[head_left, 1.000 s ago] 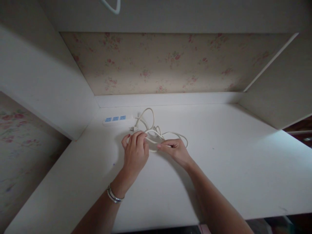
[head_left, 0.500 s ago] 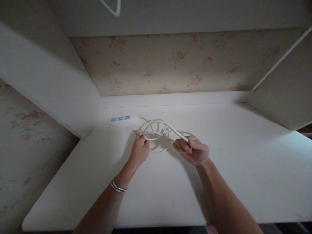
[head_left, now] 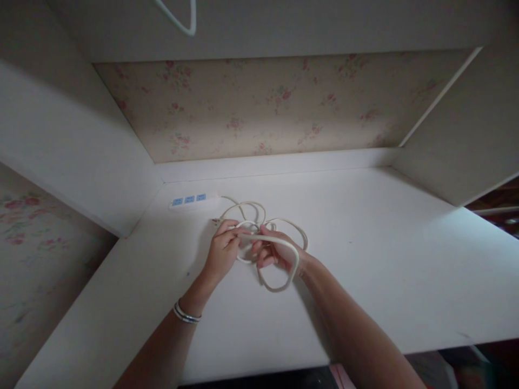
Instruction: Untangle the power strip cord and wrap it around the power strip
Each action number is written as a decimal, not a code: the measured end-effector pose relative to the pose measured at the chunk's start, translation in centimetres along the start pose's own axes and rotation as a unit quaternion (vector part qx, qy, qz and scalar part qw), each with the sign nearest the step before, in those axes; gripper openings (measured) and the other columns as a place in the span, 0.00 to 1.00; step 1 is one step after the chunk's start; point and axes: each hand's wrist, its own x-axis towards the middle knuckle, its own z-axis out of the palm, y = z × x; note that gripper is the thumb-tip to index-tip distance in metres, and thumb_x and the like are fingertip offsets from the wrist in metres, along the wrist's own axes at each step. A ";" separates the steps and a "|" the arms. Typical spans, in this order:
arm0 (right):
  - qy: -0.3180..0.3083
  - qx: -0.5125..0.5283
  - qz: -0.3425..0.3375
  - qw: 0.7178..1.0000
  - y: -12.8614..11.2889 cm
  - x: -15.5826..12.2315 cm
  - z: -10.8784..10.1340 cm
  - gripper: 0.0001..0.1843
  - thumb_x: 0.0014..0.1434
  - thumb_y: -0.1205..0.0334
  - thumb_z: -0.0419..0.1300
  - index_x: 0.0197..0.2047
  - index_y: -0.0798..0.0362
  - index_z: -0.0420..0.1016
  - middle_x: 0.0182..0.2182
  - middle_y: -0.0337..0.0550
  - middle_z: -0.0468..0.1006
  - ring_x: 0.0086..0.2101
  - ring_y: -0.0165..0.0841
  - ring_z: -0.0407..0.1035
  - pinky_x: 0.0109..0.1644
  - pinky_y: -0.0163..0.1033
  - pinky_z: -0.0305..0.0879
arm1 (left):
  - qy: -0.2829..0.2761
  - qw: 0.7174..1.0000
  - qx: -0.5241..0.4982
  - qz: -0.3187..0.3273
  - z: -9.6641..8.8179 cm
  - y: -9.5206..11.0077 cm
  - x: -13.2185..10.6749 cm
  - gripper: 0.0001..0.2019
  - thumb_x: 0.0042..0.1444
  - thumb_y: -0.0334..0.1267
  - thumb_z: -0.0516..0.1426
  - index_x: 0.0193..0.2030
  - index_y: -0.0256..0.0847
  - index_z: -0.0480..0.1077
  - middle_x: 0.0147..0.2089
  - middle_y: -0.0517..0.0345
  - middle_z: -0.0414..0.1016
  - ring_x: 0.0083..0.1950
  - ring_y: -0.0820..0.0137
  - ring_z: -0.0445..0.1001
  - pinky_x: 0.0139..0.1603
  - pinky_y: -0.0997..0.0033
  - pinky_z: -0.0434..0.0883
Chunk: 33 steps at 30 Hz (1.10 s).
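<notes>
A white power cord [head_left: 298, 262] lies in loose loops between my two hands. My left hand [head_left: 223, 248] pinches several strands of it together, with the plug [head_left: 216, 221] sticking out just beyond the fingers. My right hand [head_left: 278, 251] is close beside the left, its fingers curled around part of the cord. One loop arches from the left fingertips over the right hand and hangs down in front of it. The cord leads back to a white power strip [head_left: 190, 200] with blue sockets, lying on the white desktop [head_left: 385, 259]. Part of the gripped cord is hidden by my fingers.
White panels [head_left: 101, 146] enclose the desk on the left and right, and an overhead panel [head_left: 284, 27] hangs above. Floral wallpaper [head_left: 259, 108] covers the back wall. A thin white bent piece [head_left: 190, 24] dangles at the top. Dark items show below the desk's front edge.
My right hand has moved left toward my left hand, bringing cord with it. A new loop now bends over the right hand. The view has shifted slightly.
</notes>
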 end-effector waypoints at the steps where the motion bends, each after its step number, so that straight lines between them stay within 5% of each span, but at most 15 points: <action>1: 0.035 0.002 -0.002 0.999 0.1 0.2 0.2 0.25 0.60 0.42 0.54 0.41 0.58 0.74 0.31 0.46 0.77 0.22 0.28 0.71 0.27 0.36 0.72 | -0.008 1.000 0.005 0.012 0.1 0.1 -0.1 0.14 0.54 0.28 0.50 0.36 0.42 0.77 0.46 0.55 0.69 0.42 0.71 0.71 0.38 0.74 0.71; 4: 0.099 0.039 -0.016 0.994 0.6 0.7 1.3 0.19 0.59 0.48 0.58 0.43 0.56 0.73 0.35 0.46 0.77 0.25 0.27 0.71 0.29 0.33 0.73 | -0.020 0.999 0.018 0.044 0.2 0.4 -0.3 0.14 0.55 0.28 0.51 0.37 0.43 0.77 0.46 0.55 0.72 0.47 0.69 0.71 0.46 0.71 0.71; 9: 0.163 0.183 -0.168 0.955 1.5 1.6 2.8 0.09 0.50 0.67 0.65 0.36 0.54 0.71 0.31 0.40 0.76 0.31 0.26 0.71 0.36 0.29 0.71 | -0.030 0.996 0.043 0.074 0.4 0.7 -0.5 0.15 0.54 0.25 0.51 0.36 0.43 0.78 0.45 0.55 0.73 0.49 0.69 0.72 0.52 0.69 0.69; 14: 0.142 0.120 -0.118 0.975 1.2 1.5 2.1 0.19 0.43 0.71 0.61 0.42 0.52 0.68 0.23 0.35 0.73 0.23 0.29 0.69 0.25 0.33 0.67 | 0.025 0.993 0.101 0.046 0.4 0.0 -0.2 0.15 0.59 0.29 0.50 0.43 0.44 0.76 0.45 0.55 0.71 0.46 0.70 0.72 0.48 0.71 0.70; 21: 0.006 -0.106 -0.024 0.994 0.8 -0.2 1.5 0.10 0.35 0.74 0.51 0.24 0.56 0.70 0.13 0.34 0.65 0.15 0.25 0.59 0.19 0.30 0.52 | 0.110 0.986 0.126 -0.015 -0.4 -1.0 0.4 0.15 0.60 0.32 0.49 0.46 0.42 0.74 0.46 0.53 0.70 0.38 0.72 0.73 0.41 0.72 0.73; 27: 0.021 -0.002 -0.129 0.991 -1.2 -1.8 0.6 0.05 0.34 0.71 0.53 0.18 0.55 0.69 0.11 0.33 0.59 0.14 0.23 0.48 0.18 0.32 0.42 | 0.118 0.979 0.151 -0.064 -1.2 -1.5 0.8 0.16 0.60 0.33 0.47 0.46 0.38 0.74 0.47 0.50 0.71 0.28 0.75 0.71 0.29 0.74 0.71; 33: 0.014 0.023 -0.237 0.971 -2.8 -4.3 -0.1 0.03 0.41 0.63 0.59 0.22 0.53 0.74 0.10 0.27 0.44 0.14 0.23 0.39 0.20 0.34 0.41 | 0.082 0.985 0.104 -0.111 -1.6 -1.9 0.8 0.16 0.58 0.33 0.47 0.44 0.39 0.74 0.49 0.50 0.73 0.17 0.81 0.67 0.21 0.76 0.68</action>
